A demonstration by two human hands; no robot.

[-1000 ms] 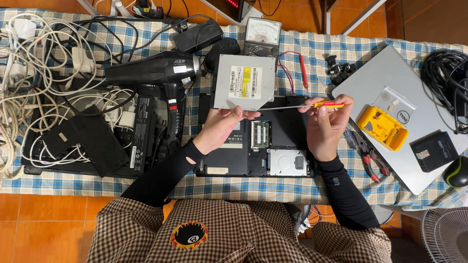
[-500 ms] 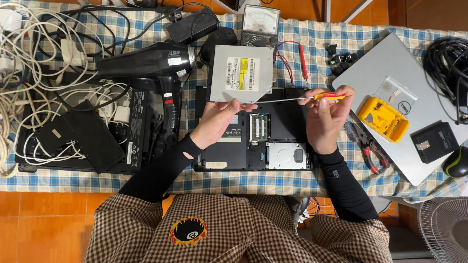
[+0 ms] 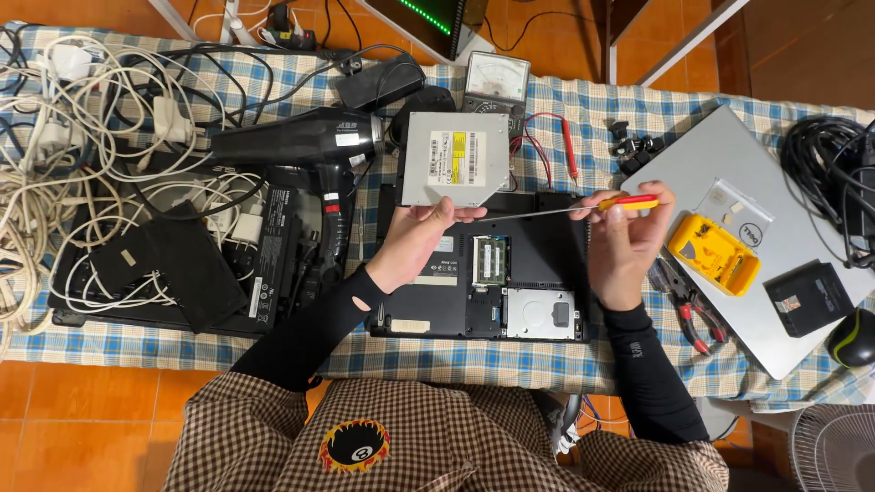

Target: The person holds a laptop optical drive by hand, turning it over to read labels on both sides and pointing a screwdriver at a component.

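Observation:
A black laptop (image 3: 538,255) lies upside down on the checked tablecloth with its bottom panel off, showing memory sticks and a silver hard drive (image 3: 540,314). My left hand (image 3: 415,241) holds a thin silver optical drive (image 3: 453,157) by its near edge, lifted above the laptop's back left corner. My right hand (image 3: 627,239) grips a screwdriver (image 3: 583,208) with a red and yellow handle, its long shaft pointing left toward the drive's corner.
A black hair dryer (image 3: 301,141), tangled white cables (image 3: 55,137) and a black laptop battery lie left. A multimeter (image 3: 497,77) sits behind. A silver closed laptop (image 3: 775,246), yellow parts box (image 3: 713,253), red-handled pliers (image 3: 688,305) and black mouse (image 3: 855,337) lie right.
The optical drive in my left hand has risen a little higher off the laptop and farther back. My right hand keeps the screwdriver pointed at it.

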